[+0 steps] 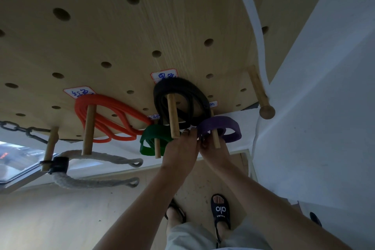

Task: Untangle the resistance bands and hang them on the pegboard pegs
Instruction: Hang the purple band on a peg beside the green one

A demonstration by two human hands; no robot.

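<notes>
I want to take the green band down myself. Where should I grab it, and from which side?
Probably grab the lower loop of the green band, the part hanging free below its peg. Come from the left: that side is open, while both hands crowd the right by the purple band. Then slide it along the peg toward its free tip.

My two arms are bare, with no sleeves in view, and on my left hand (pixel 181 148) I wear a thin ring (pixel 185 132) on one finger. My right hand (pixel 215 151) shows nothing on it that I can make out. Below, I wear light grey-beige shorts (pixel 194 235) and black open slides (pixel 220 212); the clearer one has white letters "alo" across the strap.
</notes>
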